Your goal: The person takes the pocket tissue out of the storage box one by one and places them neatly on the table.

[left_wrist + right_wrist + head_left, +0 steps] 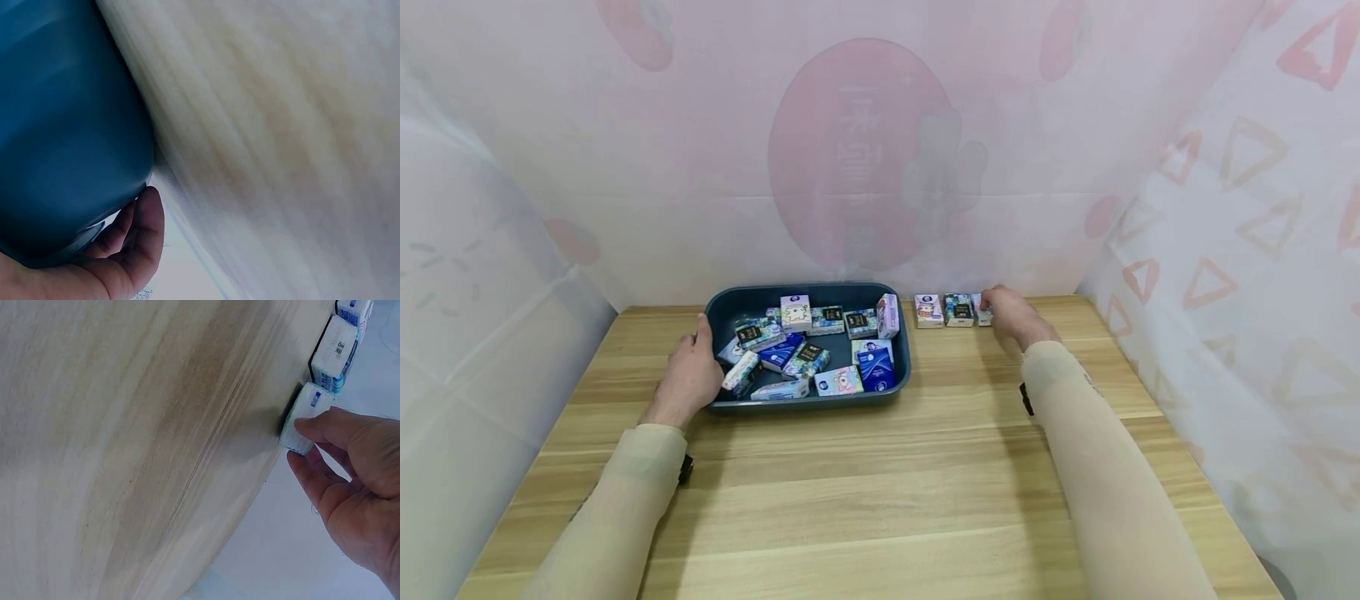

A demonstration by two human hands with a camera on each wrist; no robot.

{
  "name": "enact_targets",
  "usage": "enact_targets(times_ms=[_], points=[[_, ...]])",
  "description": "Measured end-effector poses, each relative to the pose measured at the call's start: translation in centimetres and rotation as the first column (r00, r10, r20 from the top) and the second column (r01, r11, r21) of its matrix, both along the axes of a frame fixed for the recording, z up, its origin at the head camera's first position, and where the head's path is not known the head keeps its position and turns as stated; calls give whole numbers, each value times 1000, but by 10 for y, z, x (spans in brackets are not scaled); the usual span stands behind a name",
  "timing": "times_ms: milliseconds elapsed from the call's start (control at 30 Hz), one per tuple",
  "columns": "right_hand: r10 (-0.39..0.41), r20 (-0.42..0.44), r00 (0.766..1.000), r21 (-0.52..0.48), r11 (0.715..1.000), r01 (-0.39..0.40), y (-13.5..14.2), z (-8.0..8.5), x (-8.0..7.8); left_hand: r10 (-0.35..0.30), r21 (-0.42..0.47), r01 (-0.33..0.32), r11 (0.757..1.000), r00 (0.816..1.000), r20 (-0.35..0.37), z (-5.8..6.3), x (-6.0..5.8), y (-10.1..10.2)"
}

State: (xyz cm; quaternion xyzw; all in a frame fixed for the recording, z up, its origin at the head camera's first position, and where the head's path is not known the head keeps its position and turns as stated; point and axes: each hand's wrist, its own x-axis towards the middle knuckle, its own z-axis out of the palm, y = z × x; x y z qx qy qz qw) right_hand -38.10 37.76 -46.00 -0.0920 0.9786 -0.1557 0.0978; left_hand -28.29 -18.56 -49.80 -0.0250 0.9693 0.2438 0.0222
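In the head view, my left hand (688,377) holds the left rim of a dark blue plastic basin (808,407), thumb along the edge. The left wrist view shows its curled fingers (149,234) against the basin's outer wall. Several small tissue packs lie jumbled inside, among them a plain blue pack (876,371) and a flowered pack (807,360). At the back right, my right hand (1017,320) pinches a small tissue pack (306,412) between thumb and fingers. That pack stands at the right end of a row, beside a dark flowered pack (958,310) and a white-pink pack (928,312).
The wooden table (850,500) runs back to a printed white curtain (700,167). Similar curtain walls hang on the left and right sides. The row of packs stands along the table's back edge, right of the basin.
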Motion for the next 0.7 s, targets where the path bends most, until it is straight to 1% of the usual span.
enact_targets(times_ms=[200, 367, 500, 600, 700], points=[[20, 35, 999, -12, 1000, -20, 2, 6, -1, -5, 7, 5, 1000, 1000, -1, 0, 1, 0], [45, 49, 998, 23, 999, -46, 5, 13, -2, -10, 5, 10, 1000, 1000, -12, 1, 1, 1], [48, 63, 997, -11, 999, -48, 6, 14, 1, -11, -3, 11, 1000, 1000, -11, 1, 1, 1], [46, 54, 998, -35, 998, -44, 4, 15, 3, -5, -6, 5, 1000, 1000, 1, 1, 1, 1], [55, 16, 998, -41, 998, -54, -3, 17, 4, 0, -5, 0, 1000, 1000, 14, 1, 1, 1]])
